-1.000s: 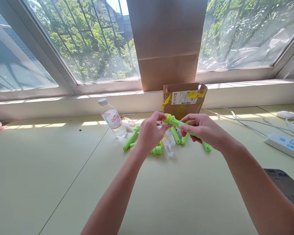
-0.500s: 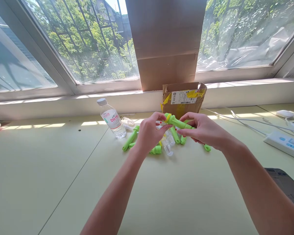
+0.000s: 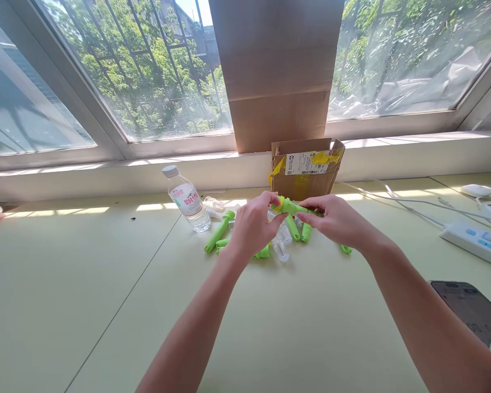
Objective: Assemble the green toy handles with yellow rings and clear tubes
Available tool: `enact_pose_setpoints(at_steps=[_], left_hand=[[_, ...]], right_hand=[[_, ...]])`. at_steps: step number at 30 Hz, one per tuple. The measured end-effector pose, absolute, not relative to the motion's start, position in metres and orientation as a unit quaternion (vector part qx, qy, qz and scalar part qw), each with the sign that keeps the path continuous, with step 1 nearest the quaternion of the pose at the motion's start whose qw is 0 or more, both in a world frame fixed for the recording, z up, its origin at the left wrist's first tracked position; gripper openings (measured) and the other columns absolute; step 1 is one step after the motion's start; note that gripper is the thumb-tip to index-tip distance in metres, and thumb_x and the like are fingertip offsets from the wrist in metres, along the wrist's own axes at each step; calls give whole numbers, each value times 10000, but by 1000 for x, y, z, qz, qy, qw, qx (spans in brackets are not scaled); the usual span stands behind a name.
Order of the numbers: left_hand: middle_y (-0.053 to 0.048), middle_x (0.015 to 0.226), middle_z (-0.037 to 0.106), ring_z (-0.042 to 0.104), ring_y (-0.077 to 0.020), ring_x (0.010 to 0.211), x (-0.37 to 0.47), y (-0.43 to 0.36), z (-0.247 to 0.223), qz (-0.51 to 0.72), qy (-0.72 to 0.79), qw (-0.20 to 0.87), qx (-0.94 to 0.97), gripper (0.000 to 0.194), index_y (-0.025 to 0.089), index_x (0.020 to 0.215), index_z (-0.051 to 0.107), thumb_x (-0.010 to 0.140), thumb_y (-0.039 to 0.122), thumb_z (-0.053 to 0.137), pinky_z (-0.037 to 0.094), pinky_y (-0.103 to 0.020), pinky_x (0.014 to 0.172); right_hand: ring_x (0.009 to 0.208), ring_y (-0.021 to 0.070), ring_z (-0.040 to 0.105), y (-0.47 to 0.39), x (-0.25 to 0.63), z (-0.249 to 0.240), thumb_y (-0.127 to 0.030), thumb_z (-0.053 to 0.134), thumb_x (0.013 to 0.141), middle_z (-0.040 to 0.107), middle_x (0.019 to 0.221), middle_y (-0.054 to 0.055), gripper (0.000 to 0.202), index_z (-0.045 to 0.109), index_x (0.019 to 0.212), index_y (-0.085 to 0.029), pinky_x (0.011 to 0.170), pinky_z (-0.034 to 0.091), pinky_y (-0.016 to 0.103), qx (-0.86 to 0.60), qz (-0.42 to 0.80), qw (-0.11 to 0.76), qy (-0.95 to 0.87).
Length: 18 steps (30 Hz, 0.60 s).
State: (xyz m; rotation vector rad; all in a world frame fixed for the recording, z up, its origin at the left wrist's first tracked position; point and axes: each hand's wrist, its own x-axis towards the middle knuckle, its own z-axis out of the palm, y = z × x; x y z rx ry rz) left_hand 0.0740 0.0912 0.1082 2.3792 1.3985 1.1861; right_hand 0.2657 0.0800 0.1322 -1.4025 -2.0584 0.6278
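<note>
A green plastic tube (image 3: 292,207) with a yellow ring near its left end is held in the air between both hands. My left hand (image 3: 253,221) pinches its ringed end, and my right hand (image 3: 331,221) grips the other end. Below and around them, several green tubes (image 3: 220,231) and clear plastic pieces (image 3: 281,248) lie on the table, some partly hidden by my hands. A single green end (image 3: 346,249) shows below my right hand.
A water bottle (image 3: 189,201) stands left of the pile. Behind it all, an open cardboard box (image 3: 306,169) sits by the window sill. On the right are white cables, a power strip (image 3: 474,240) and a phone (image 3: 470,305). The table (image 3: 106,273) is pale green.
My left hand has turned a little around the ringed end, and both hands have shifted slightly. The held tube sits slightly lower and flatter. More of the phone shows beside my right forearm.
</note>
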Motion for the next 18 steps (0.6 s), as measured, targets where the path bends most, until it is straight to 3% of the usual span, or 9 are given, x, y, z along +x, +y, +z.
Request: enact_pose_setpoints(at_steps=[4,9,14,18], left_hand=[[-22,1051,669,641,-141,709,75,90,109,396,469,56,787,193,220,873,511,790,351,626,539,-314,692],[-32,1070,653,643,-178,894,75,89,113,406,446,73,794,270,217,951,507,768,356,650,535,-314,745],[-53,1133,640,658,-197,875,73,89,113,391,446,112,798,274,219,919,501,763,380,658,535,-346,735],[-57,1111,651,671,-201,827,73,89,113,386,453,116,795,265,220,870,502,759,401,660,535,-360,723]], right_hand=[[586,131,490,80,266,134,-407,468,841,612,674,5,284,650,762,-204,513,341,260,-528,231,282,-767],[561,129,501,77,267,138,-442,446,849,626,710,36,338,648,773,-182,470,349,249,-509,322,269,-751],[530,124,517,76,267,136,-462,607,738,608,719,3,336,596,982,-231,453,371,237,-523,331,268,-738],[552,118,538,76,267,133,-412,647,697,618,859,21,293,573,910,-226,443,365,230,-533,314,279,-735]])
